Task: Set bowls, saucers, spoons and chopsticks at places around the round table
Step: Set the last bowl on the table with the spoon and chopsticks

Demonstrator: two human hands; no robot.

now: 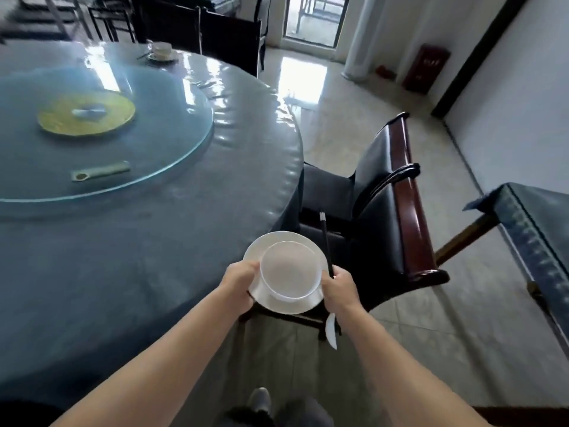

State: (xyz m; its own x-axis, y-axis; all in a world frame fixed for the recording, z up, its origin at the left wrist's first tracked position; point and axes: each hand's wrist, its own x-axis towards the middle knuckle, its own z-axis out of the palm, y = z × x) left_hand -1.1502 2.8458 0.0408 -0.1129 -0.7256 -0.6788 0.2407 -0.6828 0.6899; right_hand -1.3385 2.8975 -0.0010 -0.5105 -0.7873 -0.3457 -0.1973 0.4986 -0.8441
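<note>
The left hand [240, 283] grips the saucer [272, 239] carrying the bowl [289, 269]. The right hand [340, 291] pinches chopsticks [325, 241] pointing away and a spoon [331, 332] hanging below it, and seemingly steadies the opposite rim. The round table [123, 257] lies just left and ahead, nearer the left hand.

A bowl [289, 269] sat on a saucer [286, 302], held between the left hand [243, 278] and right hand [340, 288] just off the round table [138, 272]'s right edge, beside 1 chair [385, 211]. The right hand also held chopsticks [325, 241] and 1 spoon [331, 331]. A turntable [172, 143] lay mid-table; 1 set place [161, 52] sat at the table's far rim.
</note>
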